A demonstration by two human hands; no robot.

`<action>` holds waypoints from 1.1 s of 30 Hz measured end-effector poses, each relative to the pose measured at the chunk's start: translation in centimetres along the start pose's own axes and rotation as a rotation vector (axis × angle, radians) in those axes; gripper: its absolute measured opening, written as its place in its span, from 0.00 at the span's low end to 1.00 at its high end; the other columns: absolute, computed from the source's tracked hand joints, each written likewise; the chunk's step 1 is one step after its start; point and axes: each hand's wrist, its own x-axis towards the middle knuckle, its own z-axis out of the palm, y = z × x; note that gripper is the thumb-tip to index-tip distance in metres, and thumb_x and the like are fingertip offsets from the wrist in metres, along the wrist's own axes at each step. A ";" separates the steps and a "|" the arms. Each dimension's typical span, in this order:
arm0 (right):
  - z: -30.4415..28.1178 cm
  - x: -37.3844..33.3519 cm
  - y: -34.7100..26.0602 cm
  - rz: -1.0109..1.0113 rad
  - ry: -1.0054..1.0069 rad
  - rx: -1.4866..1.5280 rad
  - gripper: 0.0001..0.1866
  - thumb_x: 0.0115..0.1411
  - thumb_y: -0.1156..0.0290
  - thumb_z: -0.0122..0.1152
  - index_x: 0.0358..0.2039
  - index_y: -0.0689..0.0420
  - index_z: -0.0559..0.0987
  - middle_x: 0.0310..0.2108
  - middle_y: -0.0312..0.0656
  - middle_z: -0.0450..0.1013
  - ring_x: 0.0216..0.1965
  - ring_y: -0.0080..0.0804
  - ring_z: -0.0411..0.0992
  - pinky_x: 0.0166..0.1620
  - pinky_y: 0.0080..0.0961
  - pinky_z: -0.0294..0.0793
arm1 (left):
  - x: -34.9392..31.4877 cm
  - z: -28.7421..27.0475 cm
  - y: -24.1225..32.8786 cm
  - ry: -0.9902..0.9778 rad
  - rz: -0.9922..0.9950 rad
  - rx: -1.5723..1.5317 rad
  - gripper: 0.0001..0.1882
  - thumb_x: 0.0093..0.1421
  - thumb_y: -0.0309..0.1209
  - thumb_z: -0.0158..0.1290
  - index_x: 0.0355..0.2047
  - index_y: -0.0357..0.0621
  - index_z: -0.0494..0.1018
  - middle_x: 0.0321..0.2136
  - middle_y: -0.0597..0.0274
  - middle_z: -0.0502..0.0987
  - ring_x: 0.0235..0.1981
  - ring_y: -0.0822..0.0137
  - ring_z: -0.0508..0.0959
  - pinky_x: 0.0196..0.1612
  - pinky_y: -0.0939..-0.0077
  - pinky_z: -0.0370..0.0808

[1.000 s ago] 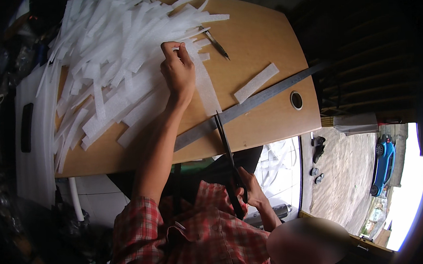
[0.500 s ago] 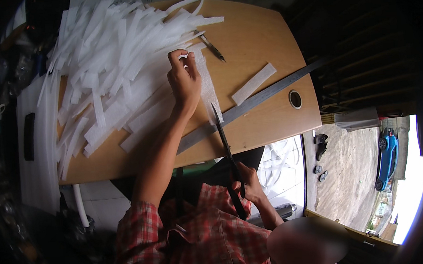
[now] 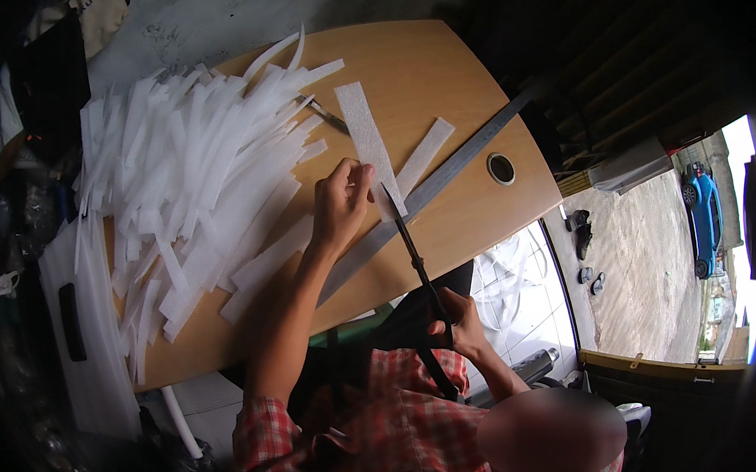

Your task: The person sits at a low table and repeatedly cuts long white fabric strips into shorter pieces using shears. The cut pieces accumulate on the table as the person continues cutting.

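Note:
A white foam strip [image 3: 364, 126] is pinched along its left edge, near its lower end, by my left hand [image 3: 338, 208], whose fingers are closed. My right hand [image 3: 459, 321] grips the handles of long dark scissors [image 3: 416, 264] near the table's front edge. The scissor blades reach the strip's lower end, close to my left fingertips. Left of my left hand lies a large heap of white foam strips [image 3: 194, 152], some hanging past the table's left side. A separate short foam strip [image 3: 427, 155] rests right of the held one.
The wooden table [image 3: 403, 55] carries a long metal ruler [image 3: 468, 159] lying diagonally and a slim cutter knife [image 3: 325, 115] beside the heap. A round hole [image 3: 501, 169] sits near its right edge. Loose white scraps [image 3: 512, 272] cover the tiled floor. Shoes [image 3: 581, 234] stand by the doorway.
My left hand has moved down the strip, closer to the scissor blades. The strip's upper part now stands out separately from the heap. The whole view has tilted and shifted.

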 end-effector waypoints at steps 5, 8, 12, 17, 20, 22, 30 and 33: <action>0.3 0.6 -1.6 0.044 -0.019 0.182 0.46 0.41 0.21 0.56 0.23 0.62 0.69 0.15 0.35 0.63 0.19 0.19 0.62 0.22 0.22 0.59 | -0.6 0.5 -0.8 -0.035 -0.028 -0.002 0.14 0.69 0.35 0.49 0.28 0.39 0.68 0.15 0.67 0.70 0.11 0.82 0.64 0.14 0.84 0.57; 0.6 0.7 -1.3 0.037 0.012 0.134 0.47 0.40 0.18 0.55 0.23 0.61 0.70 0.15 0.32 0.64 0.18 0.18 0.64 0.21 0.20 0.59 | -0.7 0.6 -1.0 -0.004 -0.009 0.003 0.15 0.69 0.35 0.49 0.27 0.40 0.68 0.14 0.67 0.70 0.09 0.82 0.63 0.12 0.83 0.56; 0.8 0.8 -0.5 0.003 0.058 0.079 0.47 0.39 0.19 0.55 0.22 0.60 0.70 0.15 0.31 0.64 0.17 0.19 0.64 0.21 0.21 0.59 | -0.5 0.4 -1.0 -0.032 -0.049 0.013 0.16 0.68 0.35 0.49 0.26 0.38 0.68 0.14 0.64 0.72 0.14 0.78 0.70 0.18 0.80 0.63; -0.1 0.9 -0.9 0.015 0.007 0.149 0.44 0.42 0.25 0.61 0.21 0.62 0.69 0.15 0.37 0.64 0.20 0.20 0.62 0.23 0.25 0.61 | -0.5 0.2 -1.0 -0.095 -0.005 0.064 0.15 0.69 0.35 0.49 0.26 0.40 0.69 0.14 0.69 0.70 0.15 0.83 0.65 0.18 0.84 0.60; -0.2 0.9 -1.0 0.032 -0.002 0.152 0.43 0.43 0.26 0.63 0.21 0.63 0.69 0.15 0.40 0.64 0.21 0.20 0.62 0.24 0.26 0.61 | -0.6 0.3 -0.9 -0.146 -0.027 0.061 0.16 0.69 0.36 0.49 0.26 0.40 0.69 0.15 0.70 0.69 0.17 0.82 0.66 0.21 0.84 0.61; 0.1 0.9 -1.3 0.036 0.017 0.155 0.44 0.43 0.26 0.63 0.21 0.64 0.69 0.15 0.39 0.64 0.21 0.20 0.61 0.24 0.26 0.61 | -0.6 0.0 -0.7 -0.169 -0.040 0.028 0.16 0.69 0.36 0.50 0.26 0.40 0.69 0.15 0.70 0.69 0.17 0.82 0.67 0.21 0.85 0.62; 0.3 1.0 -0.1 -0.002 0.032 0.207 0.42 0.45 0.31 0.66 0.23 0.65 0.70 0.18 0.37 0.66 0.24 0.18 0.61 0.25 0.24 0.62 | -0.7 0.0 -0.3 -0.263 -0.134 -0.039 0.18 0.67 0.39 0.51 0.26 0.37 0.71 0.15 0.66 0.71 0.17 0.79 0.69 0.21 0.80 0.64; 1.0 0.9 -1.2 0.013 0.078 0.243 0.40 0.46 0.32 0.67 0.24 0.66 0.71 0.18 0.37 0.65 0.24 0.18 0.61 0.25 0.24 0.62 | -0.8 -0.2 0.0 -0.315 -0.192 -0.076 0.18 0.67 0.39 0.52 0.26 0.36 0.72 0.15 0.66 0.72 0.17 0.80 0.70 0.20 0.81 0.64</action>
